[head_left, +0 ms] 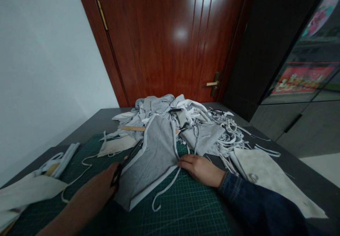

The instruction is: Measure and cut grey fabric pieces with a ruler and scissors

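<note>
A grey piece of fabric (156, 151) with pale bound edges lies across the green cutting mat (196, 204). At its left edge, my left hand (108, 176) is closed around the dark handles of a pair of scissors (129, 155); the blades point away from me along that edge. My right hand (198, 167) pinches the fabric's right corner, its fingertips partly hidden at the edge. Beneath that corner a thin pale strip (163, 191) curls over the mat.
A heap of grey and white cloth scraps (164, 105) covers the table's far side before a door (164, 41). A wooden ruler (132, 128) lies partly under the fabric. Cream cloth (273, 179) sits at right, white cloth (34, 191) at left.
</note>
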